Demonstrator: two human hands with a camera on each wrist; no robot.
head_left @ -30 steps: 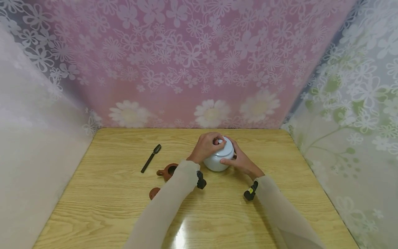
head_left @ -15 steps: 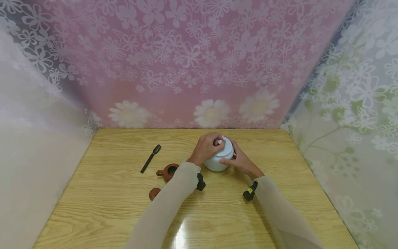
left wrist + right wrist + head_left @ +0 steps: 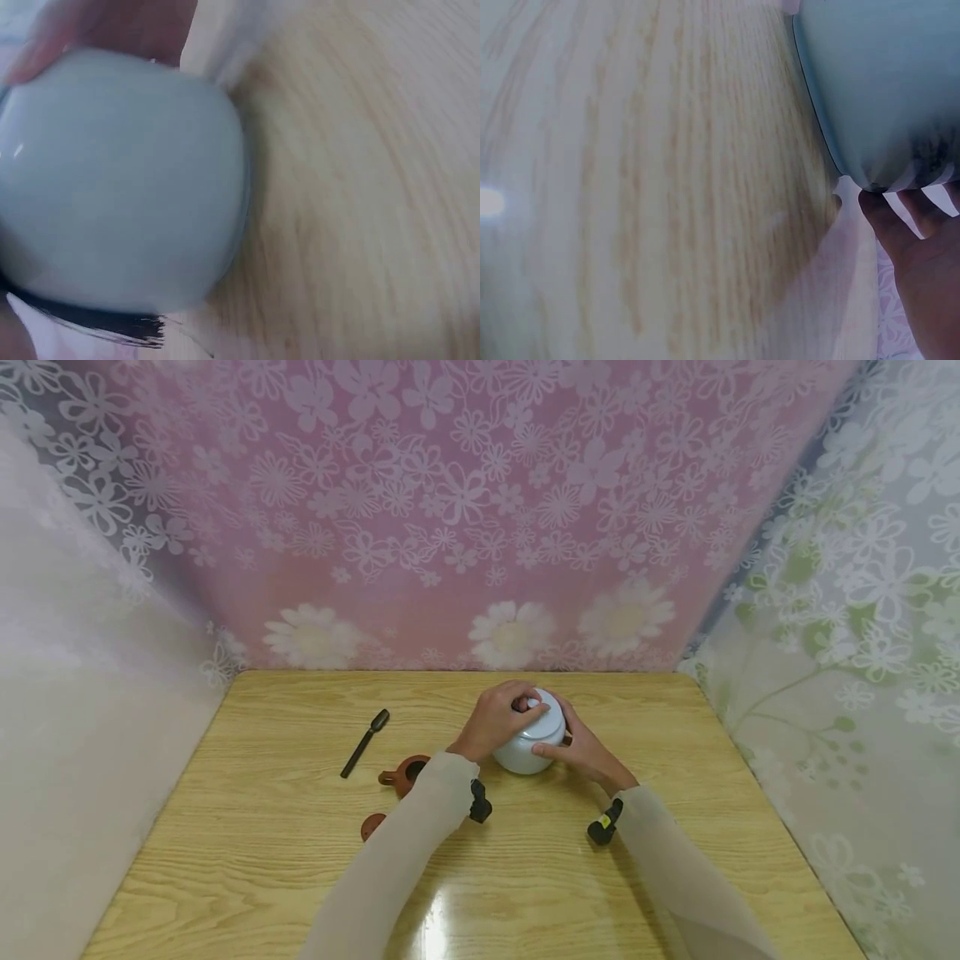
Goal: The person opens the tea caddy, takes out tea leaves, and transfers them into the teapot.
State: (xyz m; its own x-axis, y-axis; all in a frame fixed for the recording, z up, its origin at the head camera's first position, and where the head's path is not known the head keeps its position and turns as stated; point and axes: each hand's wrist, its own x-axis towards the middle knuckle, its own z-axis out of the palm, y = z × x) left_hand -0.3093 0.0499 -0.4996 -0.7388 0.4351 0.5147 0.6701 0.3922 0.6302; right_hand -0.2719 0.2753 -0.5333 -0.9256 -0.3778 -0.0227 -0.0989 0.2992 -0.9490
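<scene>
Only the left hand (image 3: 498,714) has moved, and slightly: its wrist sits a touch farther left, and its thumb reaches a little farther across the lid (image 3: 546,722). The right hand (image 3: 588,752), the jar (image 3: 521,758) and the loose pieces keep their places from 0.5 s ago.

The left hand comes over the jar from the left with its wrist bent, fingers and thumb curled about the knob (image 3: 533,702) of the lid, pinching it. The right hand cups the jar's right side, its thumb across the front and the other fingers behind; the right wrist view shows fingertips touching the wall. Both forearms reach forward in pale sleeves, with 1 small black camera at each wrist.

The jar, pale and rounded, stands upright on the tabletop (image 3: 675,735), right of the middle and near the back. Its lid sits on top and hides what is inside. To its left, the brown teapot (image 3: 402,783) stands uncovered, partly behind the left sleeve (image 3: 397,852); its opening is too dark to read. The teapot lid (image 3: 371,826) lies nearer the person, and the black scoop (image 3: 363,745) lies farther left, slanted.
</scene>
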